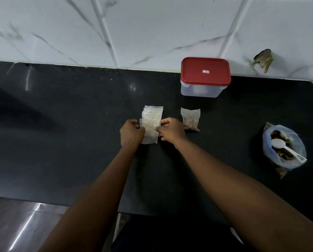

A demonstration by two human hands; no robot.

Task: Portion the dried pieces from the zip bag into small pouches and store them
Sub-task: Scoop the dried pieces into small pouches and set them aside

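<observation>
A small stack of empty clear pouches (153, 111) lies mid-counter. The front empty pouch (150, 132) is pinched by both hands: my left hand (131, 132) grips its left edge and my right hand (170, 130) its right edge near the top. Just right of them lies a filled pouch (190, 119) with brown dried pieces. The open zip bag (284, 147) of dried pieces sits at the right, with a white plastic spoon (286, 147) resting in its mouth.
A clear storage box with a red lid (204, 74) stands at the back against the white tiled wall (152, 30). The black counter (61, 133) ends at a front edge near me. A broken patch (263, 60) marks the wall at right.
</observation>
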